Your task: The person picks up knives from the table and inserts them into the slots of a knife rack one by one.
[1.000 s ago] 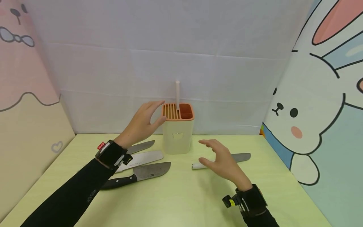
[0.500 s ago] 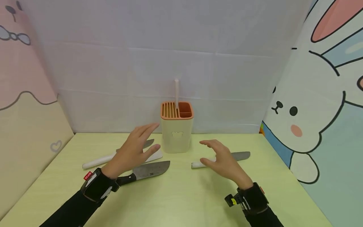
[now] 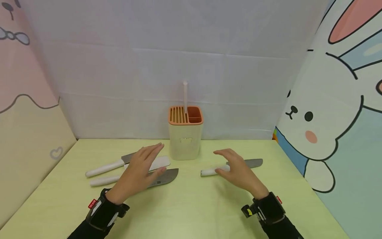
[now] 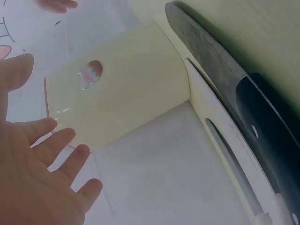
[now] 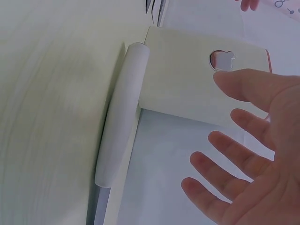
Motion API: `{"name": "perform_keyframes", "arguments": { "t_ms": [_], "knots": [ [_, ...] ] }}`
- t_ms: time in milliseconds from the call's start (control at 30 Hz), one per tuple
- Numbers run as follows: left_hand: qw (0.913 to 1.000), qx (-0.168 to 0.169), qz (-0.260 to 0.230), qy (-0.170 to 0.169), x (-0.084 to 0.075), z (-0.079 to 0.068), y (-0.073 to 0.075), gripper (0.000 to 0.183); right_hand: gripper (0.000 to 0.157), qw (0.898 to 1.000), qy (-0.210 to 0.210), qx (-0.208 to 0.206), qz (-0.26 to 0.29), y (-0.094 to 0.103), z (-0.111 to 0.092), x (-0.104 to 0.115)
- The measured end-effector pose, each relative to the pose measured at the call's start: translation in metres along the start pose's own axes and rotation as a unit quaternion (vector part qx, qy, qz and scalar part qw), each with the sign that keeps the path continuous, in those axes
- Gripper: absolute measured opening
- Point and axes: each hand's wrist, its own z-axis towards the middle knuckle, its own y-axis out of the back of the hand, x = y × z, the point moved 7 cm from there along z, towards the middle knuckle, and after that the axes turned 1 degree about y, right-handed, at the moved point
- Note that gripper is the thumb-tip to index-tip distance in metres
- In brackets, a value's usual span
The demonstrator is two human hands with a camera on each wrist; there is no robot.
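Note:
My left hand [image 3: 138, 172] hovers with spread fingers over the knives on the left, holding nothing. Beneath it lie a black-handled knife [image 4: 267, 122], a white-handled cleaver-like knife [image 3: 161, 162] and another white-handled knife [image 3: 104, 168], all flat on the table. The left hand hides the black handle in the head view. My right hand [image 3: 238, 172], its fingers loosely bent, hangs above a white-handled knife [image 5: 123, 117] lying on the right, apart from it. Between the hands, farther back, stands a cream knife block [image 3: 185, 142] with an orange slotted top; a white handle [image 3: 185, 96] sticks up from it.
The pale green table [image 3: 191, 205] runs back to a white cloth wall [image 3: 134, 73]. Cartoon-printed sheets stand at both sides, with a rabbit print [image 3: 316, 109] on the right. Two larger orange compartments [image 3: 195, 115] sit beside the block's slots.
My left hand has drawn back and down from the block's top to over the left knives, uncovering the white handles. The right hand has barely moved.

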Motion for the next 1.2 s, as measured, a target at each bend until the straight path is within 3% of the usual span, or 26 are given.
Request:
{"name": "perform_keyframes", "arguments": {
  "t_ms": [567,1200],
  "knots": [
    [0.9986,0.049,0.017,-0.004,0.001,-0.01,-0.027,0.077,0.059,0.997,0.011,0.021,-0.074,-0.013,-0.006,-0.01],
    [0.9974,0.069,0.023,-0.007,-0.007,-0.018,-0.042,0.077,0.06,0.989,0.03,0.1,-0.108,-0.031,-0.007,-0.041]
  ]
}}
